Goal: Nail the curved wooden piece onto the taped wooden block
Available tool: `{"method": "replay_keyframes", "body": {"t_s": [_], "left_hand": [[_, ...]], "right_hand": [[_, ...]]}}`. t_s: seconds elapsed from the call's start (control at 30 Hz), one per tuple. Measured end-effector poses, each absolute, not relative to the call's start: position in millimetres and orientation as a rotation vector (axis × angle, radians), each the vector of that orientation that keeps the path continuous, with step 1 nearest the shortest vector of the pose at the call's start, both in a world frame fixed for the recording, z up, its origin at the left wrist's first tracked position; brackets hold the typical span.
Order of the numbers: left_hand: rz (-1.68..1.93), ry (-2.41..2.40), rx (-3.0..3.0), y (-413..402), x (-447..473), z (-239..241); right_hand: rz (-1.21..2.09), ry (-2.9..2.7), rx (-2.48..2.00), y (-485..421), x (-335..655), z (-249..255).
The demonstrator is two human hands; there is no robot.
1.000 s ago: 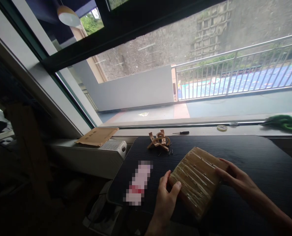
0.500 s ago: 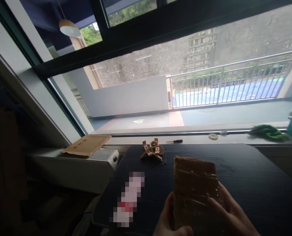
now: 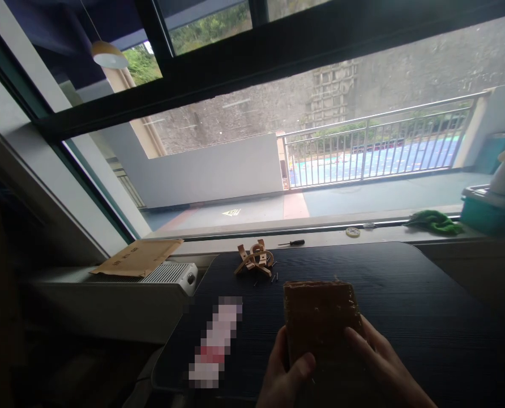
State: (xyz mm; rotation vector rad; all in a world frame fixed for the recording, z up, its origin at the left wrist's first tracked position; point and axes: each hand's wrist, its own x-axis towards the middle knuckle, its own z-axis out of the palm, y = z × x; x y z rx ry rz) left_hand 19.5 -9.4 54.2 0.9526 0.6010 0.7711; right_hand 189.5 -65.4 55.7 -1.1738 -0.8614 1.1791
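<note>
One brown parcel (image 3: 321, 317) showed at near side of dark table (image 3: 409, 289), resting or lifted unclear. Left hand (image 3: 283, 368) pinched left edge, right hand (image 3: 382, 358) clasped right. Looked stiff, fairly light, slick where shiny; side edges seemed safest hold.

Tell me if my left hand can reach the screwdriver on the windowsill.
Probably not: your left hand is holding the brown package, and the screwdriver lies beyond the far edge of the black table.

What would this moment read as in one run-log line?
left hand: holds brown package, left side | right hand: same, right side | table: wooden pieces, screws | windowsill: screwdriver
</note>
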Motion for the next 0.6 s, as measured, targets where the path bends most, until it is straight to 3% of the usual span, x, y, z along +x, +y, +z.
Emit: {"method": "replay_keyframes", "body": {"t_s": [0.13,0.2,0.27,0.4,0.6], "left_hand": [[0.791,0.843,1.222,11,19,54],[0.865,1.056,1.476,23,16,52],[0.86,1.173,1.722,31,12,45],[0.782,1.032,1.972,33,11,14],[1.006,1.039,2.059,29,16,-35]], "right_hand": [[1.168,-1.014,-1.329,-43,208,51],[1.156,-1.305,-1.605,-25,229,51],[0.927,-1.627,-1.95,-1,252,55],[0.574,-1.676,-2.046,61,280,70],[0.382,-1.798,-2.115,158,271,71]]}}
